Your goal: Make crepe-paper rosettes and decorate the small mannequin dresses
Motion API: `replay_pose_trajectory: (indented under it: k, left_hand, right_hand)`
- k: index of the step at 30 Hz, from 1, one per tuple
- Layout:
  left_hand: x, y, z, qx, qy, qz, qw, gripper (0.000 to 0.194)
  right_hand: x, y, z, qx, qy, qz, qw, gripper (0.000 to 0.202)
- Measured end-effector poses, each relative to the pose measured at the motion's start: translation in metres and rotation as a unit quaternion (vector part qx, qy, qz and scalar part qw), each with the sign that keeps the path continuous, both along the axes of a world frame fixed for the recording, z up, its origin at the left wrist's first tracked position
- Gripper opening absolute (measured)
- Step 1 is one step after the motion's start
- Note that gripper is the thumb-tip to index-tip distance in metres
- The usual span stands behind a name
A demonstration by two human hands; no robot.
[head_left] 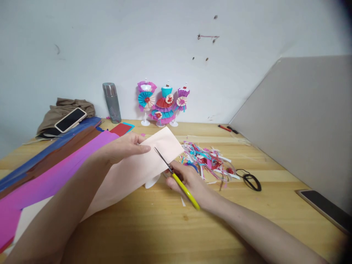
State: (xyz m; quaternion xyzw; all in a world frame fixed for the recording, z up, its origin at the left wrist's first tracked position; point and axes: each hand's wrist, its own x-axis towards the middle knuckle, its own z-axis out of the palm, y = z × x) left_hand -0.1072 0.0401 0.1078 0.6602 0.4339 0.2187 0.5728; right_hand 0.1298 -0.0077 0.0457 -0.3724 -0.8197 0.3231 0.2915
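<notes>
2 hands work above the table (220,234). The left hand (123,147) pinches the pale pink paper (162,143), fingers closed and thumb on top, probably to steady its end near the scissors (184,190). The paper slants back under the left forearm. The right hand's (194,180) fingers curl closely round the yellow handle, aiming the blades up and left across the sheet. The forearms converge from opposite lower corners. Scraps (206,159) lie beyond the right hand; 3 decorated dress stands (165,103) stand by the wall, perhaps for elbow room.
</notes>
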Motion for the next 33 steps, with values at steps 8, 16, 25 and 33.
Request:
replay_pose_trajectory:
  k: [8, 16, 25, 33]
  left_hand:
    - [0.003, -0.003, 0.003, 0.018, -0.04, 0.002, 0.999, 0.04]
    - [0.008, -0.003, 0.001, -0.002, -0.009, -0.014, 1.0, 0.045]
    - [0.019, -0.01, 0.003, 0.072, 0.087, -0.014, 0.994, 0.049]
    - [0.027, -0.01, -0.003, 0.079, 0.094, 0.021, 0.992, 0.035]
  right_hand:
    - [0.002, 0.002, 0.003, -0.031, 0.045, 0.051, 0.997, 0.053]
    - [0.002, 0.001, 0.0, -0.033, 0.028, 0.034, 0.998, 0.054]
    - [0.001, 0.005, -0.008, 0.017, 0.019, 0.02, 0.999, 0.053]
    - [-0.001, -0.002, 0.004, 0.008, 0.011, 0.012, 1.0, 0.049]
